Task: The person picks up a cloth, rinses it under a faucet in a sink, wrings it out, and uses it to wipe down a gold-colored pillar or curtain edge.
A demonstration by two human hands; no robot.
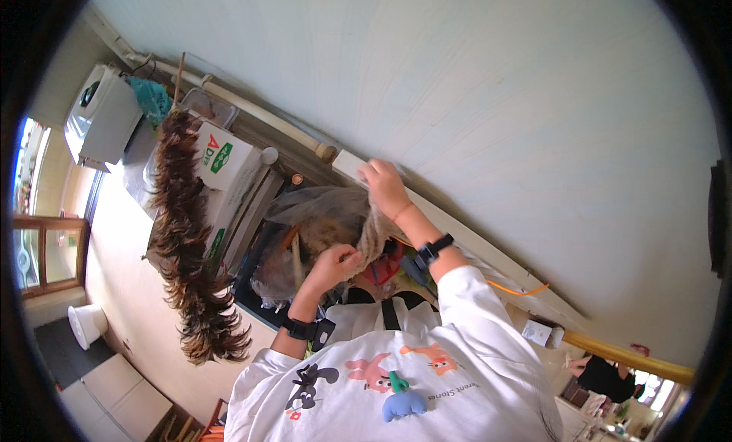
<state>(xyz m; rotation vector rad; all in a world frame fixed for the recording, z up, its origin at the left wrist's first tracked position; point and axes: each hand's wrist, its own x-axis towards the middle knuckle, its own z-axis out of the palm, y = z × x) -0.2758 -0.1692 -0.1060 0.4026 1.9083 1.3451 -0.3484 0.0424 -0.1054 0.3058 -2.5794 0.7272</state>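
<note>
A beige cloth hangs between my two hands above a cluttered pile. My left hand has its fingers closed around the cloth's lower end. At its upper end, beside the white ledge, my right hand grips the same cloth. Below and to the left of the cloth lie clear plastic bags with brownish contents. A red item shows close to my body, partly hidden by the cloth and my arms.
A feather duster stands in front of a white printed carton on the left. A pipe runs along the wall. An orange cord lies at right. Another person is far off at lower right.
</note>
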